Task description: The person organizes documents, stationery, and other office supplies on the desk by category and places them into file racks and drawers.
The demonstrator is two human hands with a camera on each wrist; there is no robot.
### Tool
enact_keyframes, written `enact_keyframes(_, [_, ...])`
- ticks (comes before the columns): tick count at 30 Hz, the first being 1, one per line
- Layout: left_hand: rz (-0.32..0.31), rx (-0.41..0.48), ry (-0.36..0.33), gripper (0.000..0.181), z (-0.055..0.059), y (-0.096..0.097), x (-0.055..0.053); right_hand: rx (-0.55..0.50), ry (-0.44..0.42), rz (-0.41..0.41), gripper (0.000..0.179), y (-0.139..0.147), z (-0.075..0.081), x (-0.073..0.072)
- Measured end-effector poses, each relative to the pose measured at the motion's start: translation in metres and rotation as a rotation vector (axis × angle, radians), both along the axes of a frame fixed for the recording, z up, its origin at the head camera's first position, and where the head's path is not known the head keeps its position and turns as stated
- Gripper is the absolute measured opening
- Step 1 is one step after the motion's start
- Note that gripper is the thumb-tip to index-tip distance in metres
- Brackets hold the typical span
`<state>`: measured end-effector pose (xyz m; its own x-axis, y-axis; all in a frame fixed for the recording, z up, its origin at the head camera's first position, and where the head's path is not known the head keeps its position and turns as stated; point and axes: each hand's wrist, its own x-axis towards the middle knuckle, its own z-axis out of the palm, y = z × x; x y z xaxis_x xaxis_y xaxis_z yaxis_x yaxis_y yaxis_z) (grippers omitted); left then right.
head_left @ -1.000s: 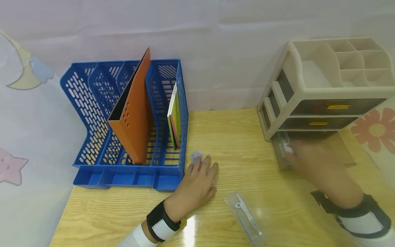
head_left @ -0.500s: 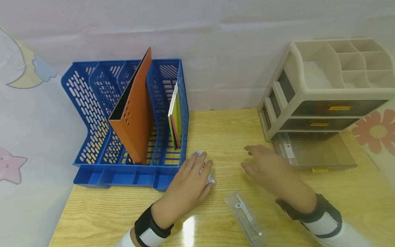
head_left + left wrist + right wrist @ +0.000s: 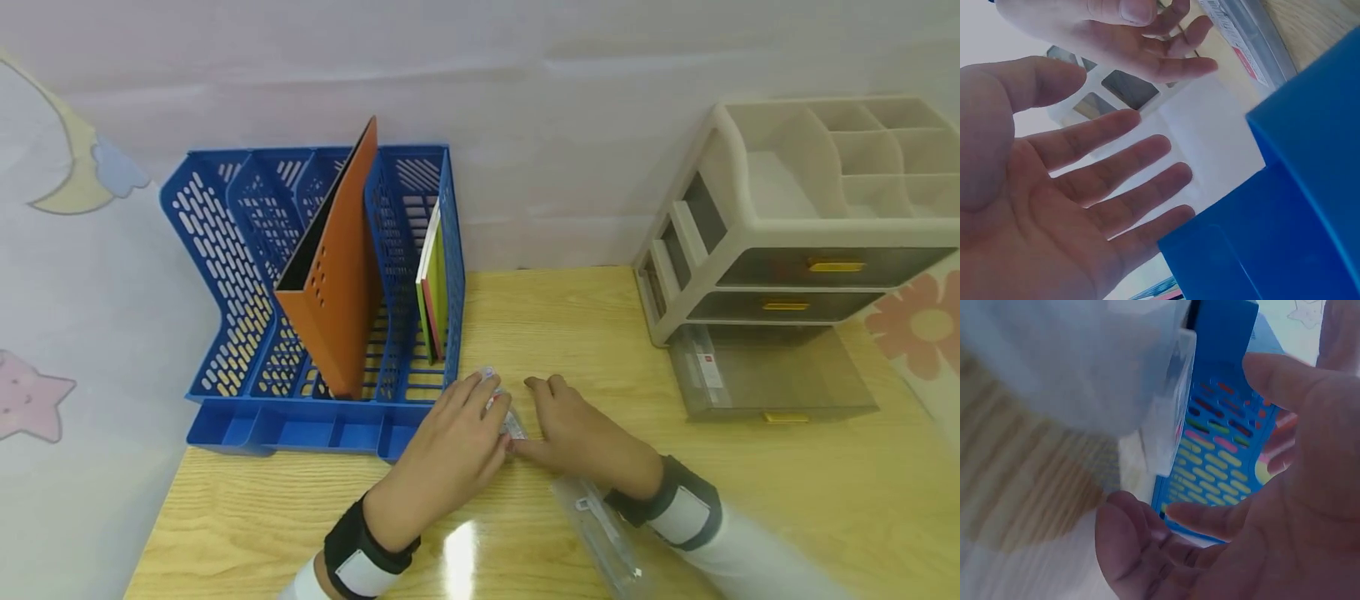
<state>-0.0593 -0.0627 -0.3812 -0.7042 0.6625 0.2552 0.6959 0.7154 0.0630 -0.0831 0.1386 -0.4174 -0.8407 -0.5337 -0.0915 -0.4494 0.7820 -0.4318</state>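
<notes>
In the head view my left hand lies over a small clear plastic case with a red-and-white label, beside the blue file rack. In the left wrist view its fingers are spread and straight, with the case beyond them. My right hand is close to the case's right side, its thumb at the left thumb; the right wrist view has its fingers apart and relaxed, with the case beyond them. Below the right hand lies a second clear case with a white tool inside, partly behind the wrist.
An orange binder and thin notebooks stand in the rack. At right is a cream desktop organizer. Its bottom clear drawer is pulled out and holds a clear case along its left side.
The right hand has come away from the drawer, leaving a clear case there, and moved left to the small case by the left hand. The left hand has shifted only slightly.
</notes>
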Motion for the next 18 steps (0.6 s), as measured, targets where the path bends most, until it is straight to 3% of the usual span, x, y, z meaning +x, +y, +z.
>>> enact_keyframes(10, [-0.021,0.049,-0.046,0.036,-0.004,0.005,0.003,0.094,-0.070,-0.071,0.084,-0.017,-0.007,0.002])
enact_keyframes(18, [-0.042,0.073,-0.040,0.035,-0.011,0.009,0.001,0.131,0.020,-0.096,0.071,-0.018,-0.011,0.000])
